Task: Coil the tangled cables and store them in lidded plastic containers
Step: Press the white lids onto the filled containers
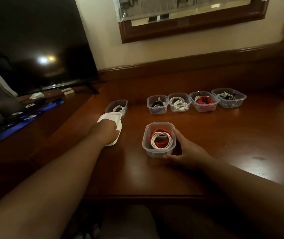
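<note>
A clear plastic container (158, 151) stands on the wooden desk in front of me, with a coiled white cable (162, 139) on a red cable inside. My right hand (184, 152) wraps around its right side and front corner, thumb at the base. To the left, my left hand (106, 131) lies on a stack of white lids (111, 118), fingers curled over the top one. Just behind the lids stands another open container (119, 106) with a white cable.
Several open containers with coiled cables form a row at the back: black (157, 104), white (179, 102), red (204, 101), black and white (229, 97). A dark TV screen (39, 49) and a blue cloth (39, 111) lie at left. A framed mirror (189, 26) hangs on the wall.
</note>
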Tool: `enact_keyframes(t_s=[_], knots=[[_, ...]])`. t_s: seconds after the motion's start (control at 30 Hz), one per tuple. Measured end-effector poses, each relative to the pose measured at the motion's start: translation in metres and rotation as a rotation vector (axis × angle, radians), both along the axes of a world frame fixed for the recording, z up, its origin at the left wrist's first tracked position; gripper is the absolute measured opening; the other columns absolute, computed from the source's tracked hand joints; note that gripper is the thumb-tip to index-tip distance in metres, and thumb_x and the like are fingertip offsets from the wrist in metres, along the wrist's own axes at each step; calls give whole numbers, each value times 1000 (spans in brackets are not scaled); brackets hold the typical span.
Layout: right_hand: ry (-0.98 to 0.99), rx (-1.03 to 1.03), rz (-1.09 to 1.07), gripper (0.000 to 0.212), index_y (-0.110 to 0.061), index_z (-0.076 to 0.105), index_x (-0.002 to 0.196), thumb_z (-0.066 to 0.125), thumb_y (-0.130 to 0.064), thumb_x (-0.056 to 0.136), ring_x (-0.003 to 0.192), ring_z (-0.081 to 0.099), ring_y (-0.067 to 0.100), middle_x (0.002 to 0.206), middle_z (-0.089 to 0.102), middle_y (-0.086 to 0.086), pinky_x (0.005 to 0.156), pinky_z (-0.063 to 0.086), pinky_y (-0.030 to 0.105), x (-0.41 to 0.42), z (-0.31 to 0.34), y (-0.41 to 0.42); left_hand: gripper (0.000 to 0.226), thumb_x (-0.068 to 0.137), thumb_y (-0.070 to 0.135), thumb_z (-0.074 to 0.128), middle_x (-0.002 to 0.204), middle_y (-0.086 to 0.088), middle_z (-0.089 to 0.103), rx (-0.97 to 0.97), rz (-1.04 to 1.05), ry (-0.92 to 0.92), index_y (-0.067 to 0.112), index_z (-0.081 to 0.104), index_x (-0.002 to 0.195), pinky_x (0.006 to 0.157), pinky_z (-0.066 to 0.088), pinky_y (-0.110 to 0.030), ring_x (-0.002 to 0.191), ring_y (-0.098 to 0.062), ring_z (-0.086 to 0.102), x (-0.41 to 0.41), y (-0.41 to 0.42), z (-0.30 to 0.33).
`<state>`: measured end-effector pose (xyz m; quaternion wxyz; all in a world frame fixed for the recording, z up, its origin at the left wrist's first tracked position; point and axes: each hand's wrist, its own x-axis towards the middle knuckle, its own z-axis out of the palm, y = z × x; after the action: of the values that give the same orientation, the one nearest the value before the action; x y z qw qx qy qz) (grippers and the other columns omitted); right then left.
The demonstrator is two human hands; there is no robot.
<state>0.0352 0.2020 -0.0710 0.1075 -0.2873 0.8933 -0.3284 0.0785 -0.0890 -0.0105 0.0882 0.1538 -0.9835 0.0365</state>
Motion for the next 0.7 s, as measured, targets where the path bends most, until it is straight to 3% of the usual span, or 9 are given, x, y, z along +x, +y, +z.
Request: enact_keyframes(t_s=[0.23,0.3,0.43,0.5,0.7], knots=[[19,16,-2,113,-41,-5,154,75,-60,76,141,40,19,158,35,-7,109,41,39,-3,-2,0,39,97,37,52,128,-6,62,35,74,-58,16,62,129,94,49,-35,116,-26,58,-1,-5,-10],[19,22,-6,113,-43,-5,153,74,-61,76,140,41,19,157,36,-7,108,43,40,-3,-3,0,36,97,33,54,125,-6,64,26,75,-47,15,63,126,90,48,-31,114,-26,60,1,-2,-8],[7,26,-10,111,-42,-4,154,74,-61,76,140,41,19,157,36,-8,108,43,40,-3,-2,0,18,95,26,55,108,-3,69,-17,78,-60,14,66,102,64,37,-24,100,-24,62,6,-1,-3],[6,31,-17,112,-41,-4,154,73,-62,76,141,39,20,158,34,-8,109,42,42,-3,-3,1,23,91,32,57,103,-1,71,19,106,-81,16,71,99,68,42,-26,92,-23,60,10,-5,-5],[6,61,-35,113,-40,-5,155,72,-65,76,143,37,22,160,31,-7,109,42,43,-4,-4,0,23,87,35,60,99,-1,71,38,83,-129,18,74,94,81,52,-31,97,-24,63,27,1,-2]])
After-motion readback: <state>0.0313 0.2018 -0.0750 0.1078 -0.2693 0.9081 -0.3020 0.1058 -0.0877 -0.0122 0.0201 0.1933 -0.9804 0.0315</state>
